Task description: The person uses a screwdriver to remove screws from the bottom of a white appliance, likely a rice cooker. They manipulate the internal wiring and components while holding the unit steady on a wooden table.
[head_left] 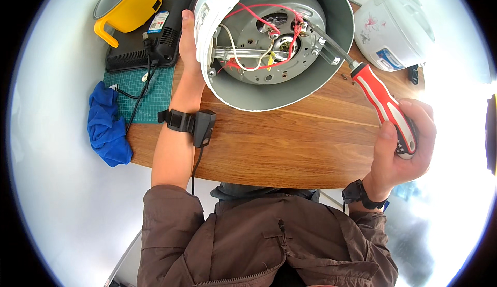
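A white rice cooker body (269,98) lies tipped with its open underside toward me. Inside it show a grey metal plate, red and white wires and a metal bracket. My left hand (191,54) grips the outer wall at the left, thumb upward; its other fingers are hidden by the body. In my closed right hand (398,168) is a screwdriver (379,96) with a red, white and black handle. Its shaft reaches over the rim into the underside, the tip close to the red wires near the plate's right edge. Whether the tip sits in a screw I cannot tell.
Several small screws (345,76) lie right of the body on the wooden table (274,147). A white flowered rice cooker (392,30) stands at the back right. At left are a yellow pot (135,7), a black appliance (135,46), a green cutting mat (160,98) and a blue cloth (106,126).
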A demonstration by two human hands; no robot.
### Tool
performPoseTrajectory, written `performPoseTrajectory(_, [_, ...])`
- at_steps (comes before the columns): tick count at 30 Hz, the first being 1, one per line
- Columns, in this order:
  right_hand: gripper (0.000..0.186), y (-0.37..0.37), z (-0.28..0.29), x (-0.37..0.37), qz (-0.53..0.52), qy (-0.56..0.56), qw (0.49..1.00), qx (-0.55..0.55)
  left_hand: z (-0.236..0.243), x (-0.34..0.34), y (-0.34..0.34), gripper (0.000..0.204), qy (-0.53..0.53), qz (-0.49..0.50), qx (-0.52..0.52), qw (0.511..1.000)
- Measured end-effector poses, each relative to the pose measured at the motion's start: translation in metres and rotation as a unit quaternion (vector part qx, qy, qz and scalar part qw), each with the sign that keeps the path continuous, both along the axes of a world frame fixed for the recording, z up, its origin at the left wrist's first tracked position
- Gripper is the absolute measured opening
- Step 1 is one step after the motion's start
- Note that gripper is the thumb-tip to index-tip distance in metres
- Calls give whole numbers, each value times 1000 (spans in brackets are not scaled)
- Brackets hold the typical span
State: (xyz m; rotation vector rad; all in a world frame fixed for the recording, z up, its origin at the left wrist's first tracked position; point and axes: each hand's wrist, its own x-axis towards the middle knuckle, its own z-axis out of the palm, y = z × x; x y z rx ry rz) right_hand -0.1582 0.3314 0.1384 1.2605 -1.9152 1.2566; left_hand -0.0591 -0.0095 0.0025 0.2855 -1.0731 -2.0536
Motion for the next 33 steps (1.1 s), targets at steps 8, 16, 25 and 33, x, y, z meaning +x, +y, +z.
performPoseTrajectory(8, [33, 2, -2, 1, 2, -4, 1000, 11, -11, -1, -11, 61, 41, 5, -13, 999])
performPoseTrajectory(16, [31, 4, -5, -1, 14, -12, 1000, 3, -7, 6, -12, 62, 127, -95, 43, 986])
performPoseTrajectory(25, [32, 3, -6, 2, 21, -20, 1000, 9, -10, -4, -10, 63, 16, 13, -7, 1000])
performPoseTrajectory(33, [60, 9, -3, 4, 36, -25, 999, 0, 27, 4, 24, 66, -15, 24, 29, 999])
